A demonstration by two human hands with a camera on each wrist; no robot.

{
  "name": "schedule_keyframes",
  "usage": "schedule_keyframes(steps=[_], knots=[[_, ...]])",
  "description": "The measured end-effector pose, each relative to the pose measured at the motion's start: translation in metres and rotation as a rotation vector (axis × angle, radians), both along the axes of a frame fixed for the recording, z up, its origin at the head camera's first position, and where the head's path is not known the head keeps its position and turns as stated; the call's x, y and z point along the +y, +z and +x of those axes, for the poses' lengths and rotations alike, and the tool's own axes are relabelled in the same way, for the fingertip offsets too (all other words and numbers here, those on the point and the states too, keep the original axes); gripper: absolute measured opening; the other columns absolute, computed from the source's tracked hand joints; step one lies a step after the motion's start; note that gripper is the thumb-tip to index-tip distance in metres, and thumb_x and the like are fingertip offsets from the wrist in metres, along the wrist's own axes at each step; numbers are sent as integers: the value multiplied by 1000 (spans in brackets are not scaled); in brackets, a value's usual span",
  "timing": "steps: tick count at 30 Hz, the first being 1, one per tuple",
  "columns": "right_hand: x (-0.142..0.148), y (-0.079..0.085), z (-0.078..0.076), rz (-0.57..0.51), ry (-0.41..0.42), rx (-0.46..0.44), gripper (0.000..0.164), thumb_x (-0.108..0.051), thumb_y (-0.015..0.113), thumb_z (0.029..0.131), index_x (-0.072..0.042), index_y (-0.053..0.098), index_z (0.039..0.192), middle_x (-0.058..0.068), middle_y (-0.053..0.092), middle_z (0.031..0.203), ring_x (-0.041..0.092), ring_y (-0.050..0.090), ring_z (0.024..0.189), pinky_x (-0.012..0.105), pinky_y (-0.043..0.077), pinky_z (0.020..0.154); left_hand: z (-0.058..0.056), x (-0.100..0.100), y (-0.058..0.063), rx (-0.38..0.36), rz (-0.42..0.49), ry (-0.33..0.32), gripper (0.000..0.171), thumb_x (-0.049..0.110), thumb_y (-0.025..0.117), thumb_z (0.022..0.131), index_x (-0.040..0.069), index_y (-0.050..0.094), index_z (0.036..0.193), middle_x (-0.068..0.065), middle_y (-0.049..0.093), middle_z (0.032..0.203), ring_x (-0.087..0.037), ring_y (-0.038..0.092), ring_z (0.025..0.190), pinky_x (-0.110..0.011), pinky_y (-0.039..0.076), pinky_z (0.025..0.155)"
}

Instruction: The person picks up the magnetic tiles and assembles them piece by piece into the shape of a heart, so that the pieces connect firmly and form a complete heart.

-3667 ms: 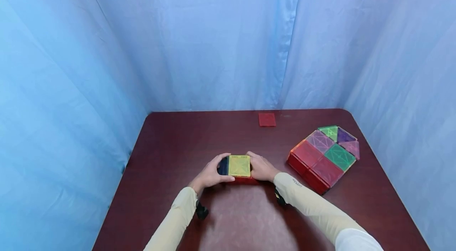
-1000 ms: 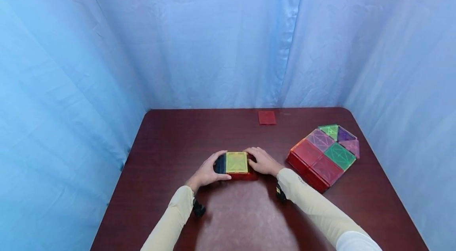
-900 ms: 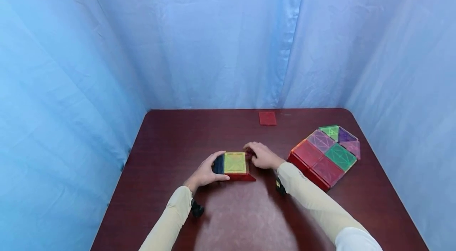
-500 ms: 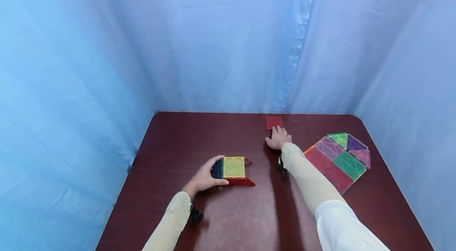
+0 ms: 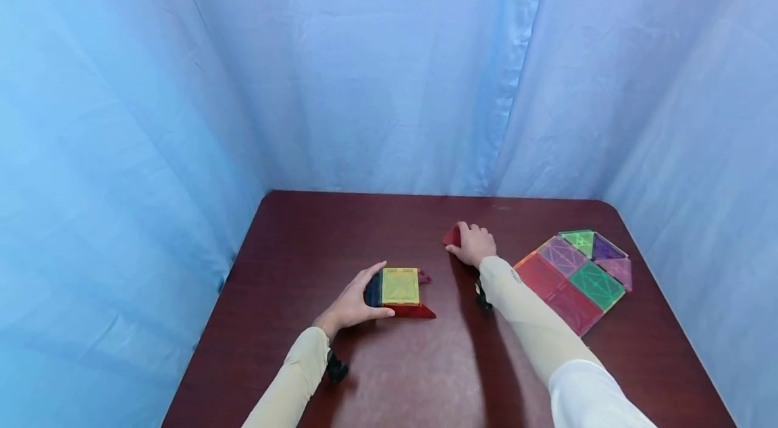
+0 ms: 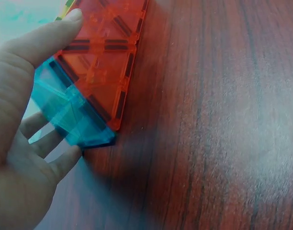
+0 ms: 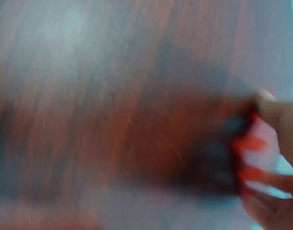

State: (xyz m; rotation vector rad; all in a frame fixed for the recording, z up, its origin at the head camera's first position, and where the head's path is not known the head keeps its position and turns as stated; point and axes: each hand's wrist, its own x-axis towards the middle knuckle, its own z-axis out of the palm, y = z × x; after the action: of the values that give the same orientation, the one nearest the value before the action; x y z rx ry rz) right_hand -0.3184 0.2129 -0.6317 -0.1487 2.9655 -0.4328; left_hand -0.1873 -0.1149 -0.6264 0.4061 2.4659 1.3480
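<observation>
My left hand (image 5: 354,300) grips the left end of a small box of translucent magnetic tiles, thumb on the near side and fingers behind. Its top is a yellow square tile (image 5: 400,285); a dark blue tile (image 5: 373,289) lies at the left end. Along the near side run red triangle tiles (image 6: 96,72), one jutting past the right end; a purplish tile (image 5: 425,276) juts out at the back right. Farther back, my right hand (image 5: 476,244) holds a red square tile (image 5: 452,235) tilted up, thumb on one side; the right wrist view is blurred.
A larger magnetic-tile build (image 5: 565,273) of red, purple and green pieces stands on the right, partly behind my right forearm. The dark red wooden table (image 5: 316,232) backs onto blue curtains (image 5: 389,77). Black wrist cameras hang under both wrists.
My right hand has left the right end of the small box, reached to the back of the table and picked up the red square tile, drawing it nearer. My left hand keeps its grip.
</observation>
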Motion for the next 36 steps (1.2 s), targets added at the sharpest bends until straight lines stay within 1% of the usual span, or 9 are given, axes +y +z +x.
schedule_keyframes(steps=[4, 8, 15, 18, 22, 26, 29, 32, 36], knots=[[-2, 15, 12, -32, 113, -77, 92, -47, 83, 78, -2, 42, 148, 23, 57, 135, 39, 57, 116, 58, 53, 96, 1, 2, -1, 25, -26, 28, 96, 44, 86, 80, 26, 35, 158, -11, 41, 156, -32, 46, 135, -61, 39, 111], [-10, 21, 30, -62, 218, -134, 95, -49, 80, 79, -2, 39, 152, 21, 50, 146, 36, 54, 126, 56, 49, 104, 2, 1, 0, 27, -31, 55, 94, 42, 87, 79, 26, 37, 157, -12, 43, 153, -33, 48, 130, -61, 41, 110], [-34, 24, 50, 3, 334, -201, 97, -57, 82, 78, -29, 36, 159, 16, 41, 149, 32, 47, 121, 53, 54, 92, 0, 1, 2, 15, -16, 64, 93, 38, 88, 79, 25, 38, 156, -13, 44, 152, -33, 49, 126, -61, 41, 109], [-37, 24, 48, 100, 348, -213, 89, -55, 83, 78, -34, 43, 155, 14, 42, 147, 31, 45, 120, 50, 53, 91, 0, 2, 2, -9, -18, 46, 92, 39, 87, 79, 27, 38, 156, -11, 43, 152, -32, 49, 127, -60, 42, 108], [-33, 30, 43, 152, 319, -235, 80, -41, 86, 78, -27, 51, 148, 15, 47, 136, 31, 46, 115, 48, 55, 87, -2, 4, 1, -15, -6, 39, 91, 38, 88, 80, 27, 38, 156, -11, 43, 152, -32, 49, 127, -60, 42, 108], [-22, 35, 41, 161, 269, -229, 85, -32, 89, 73, -20, 49, 147, 17, 46, 132, 32, 46, 112, 48, 55, 86, -3, 5, 0, 3, -8, 35, 93, 39, 88, 79, 24, 38, 156, -12, 44, 151, -33, 49, 129, -61, 41, 109], [-14, 35, 48, 77, 269, -200, 96, -31, 89, 72, -14, 40, 153, 18, 44, 134, 32, 45, 114, 47, 53, 89, -2, 5, 0, -1, -18, 27, 94, 40, 88, 78, 24, 38, 157, -11, 44, 152, -32, 49, 129, -60, 41, 110], [-12, 34, 58, -90, 326, -145, 103, -24, 89, 72, -8, 32, 156, 17, 42, 138, 32, 44, 119, 47, 54, 89, -1, 4, 1, 1, -11, 34, 95, 39, 89, 77, 24, 39, 156, -12, 45, 151, -33, 49, 131, -59, 41, 110], [-16, 33, 76, -269, 393, -93, 103, -12, 88, 70, -9, 30, 156, 11, 42, 140, 27, 43, 121, 44, 56, 85, -1, 4, 3, 14, -14, 52, 95, 36, 91, 76, 25, 40, 155, -12, 45, 151, -33, 48, 133, -58, 41, 111]])
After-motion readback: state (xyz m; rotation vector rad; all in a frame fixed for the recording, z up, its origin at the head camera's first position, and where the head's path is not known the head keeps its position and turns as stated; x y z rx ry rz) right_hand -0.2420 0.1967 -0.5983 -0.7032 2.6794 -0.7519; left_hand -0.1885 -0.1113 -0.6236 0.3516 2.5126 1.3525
